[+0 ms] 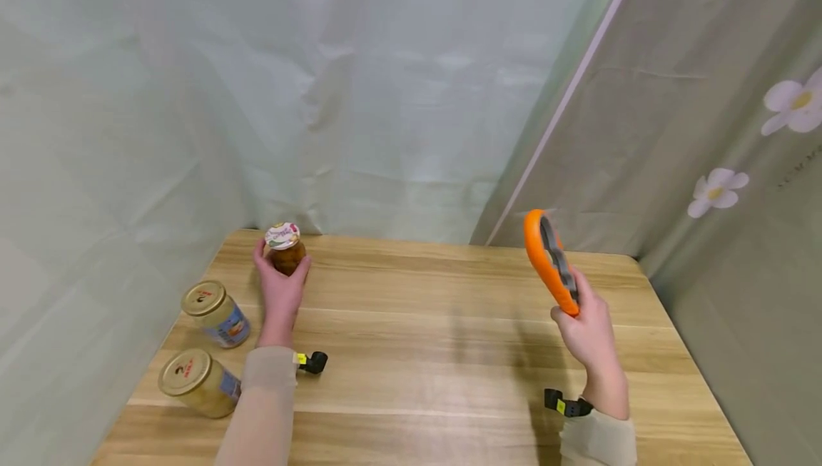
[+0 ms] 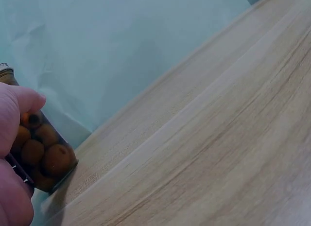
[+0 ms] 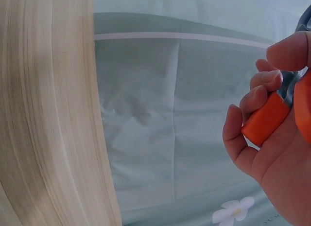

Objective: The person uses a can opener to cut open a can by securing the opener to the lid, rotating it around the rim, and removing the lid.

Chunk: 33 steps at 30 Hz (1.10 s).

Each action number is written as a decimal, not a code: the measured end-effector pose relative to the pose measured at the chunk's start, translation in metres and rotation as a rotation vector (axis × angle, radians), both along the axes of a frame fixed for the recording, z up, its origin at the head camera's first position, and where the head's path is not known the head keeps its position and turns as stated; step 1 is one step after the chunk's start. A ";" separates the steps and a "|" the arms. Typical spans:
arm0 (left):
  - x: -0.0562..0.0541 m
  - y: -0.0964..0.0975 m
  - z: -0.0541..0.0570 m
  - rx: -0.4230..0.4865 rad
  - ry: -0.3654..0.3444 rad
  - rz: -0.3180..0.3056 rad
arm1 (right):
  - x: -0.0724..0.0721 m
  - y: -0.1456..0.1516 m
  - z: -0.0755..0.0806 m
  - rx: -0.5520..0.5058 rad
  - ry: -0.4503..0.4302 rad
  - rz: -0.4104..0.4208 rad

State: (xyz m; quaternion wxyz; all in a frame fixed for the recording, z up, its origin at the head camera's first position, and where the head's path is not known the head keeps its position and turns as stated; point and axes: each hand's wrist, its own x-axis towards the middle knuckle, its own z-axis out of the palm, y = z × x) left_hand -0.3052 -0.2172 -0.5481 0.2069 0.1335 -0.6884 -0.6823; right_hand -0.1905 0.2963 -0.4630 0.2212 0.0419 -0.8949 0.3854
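My left hand (image 1: 281,295) grips a small glass jar (image 1: 288,257) with a patterned white lid, near the back left corner of the wooden table. In the left wrist view, round brown pieces show inside the jar (image 2: 46,150), and its base appears to touch the tabletop. Over on the right, my right hand (image 1: 591,330) holds an orange and grey jar opener (image 1: 539,255) raised above the table. The right wrist view shows fingers curled round one orange handle of the jar opener (image 3: 268,120), the rest of it cut off by the frame edge.
Two larger jars with gold lids stand along the table's left side, one jar (image 1: 215,315) behind the other jar (image 1: 200,382). A pale curtain (image 1: 385,95) hangs close behind the table (image 1: 411,352), and a flower-printed curtain (image 1: 713,252) hangs at the right.
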 end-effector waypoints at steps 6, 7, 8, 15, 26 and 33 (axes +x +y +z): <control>0.001 -0.003 0.000 -0.043 -0.015 0.034 | 0.000 -0.002 0.000 0.010 -0.001 0.015; 0.002 -0.004 0.001 -0.048 -0.022 0.039 | 0.000 -0.002 0.000 0.011 -0.002 0.015; 0.002 -0.005 0.001 -0.052 -0.025 0.044 | 0.000 -0.002 0.000 0.012 -0.002 0.015; 0.003 -0.007 0.000 -0.048 -0.050 0.047 | 0.002 -0.003 0.004 0.017 -0.018 0.018; 0.001 -0.006 -0.004 -0.088 -0.064 0.004 | 0.003 -0.002 0.003 0.038 -0.045 0.041; 0.004 -0.005 -0.004 -0.106 -0.080 0.000 | 0.006 -0.001 0.004 0.044 -0.052 0.045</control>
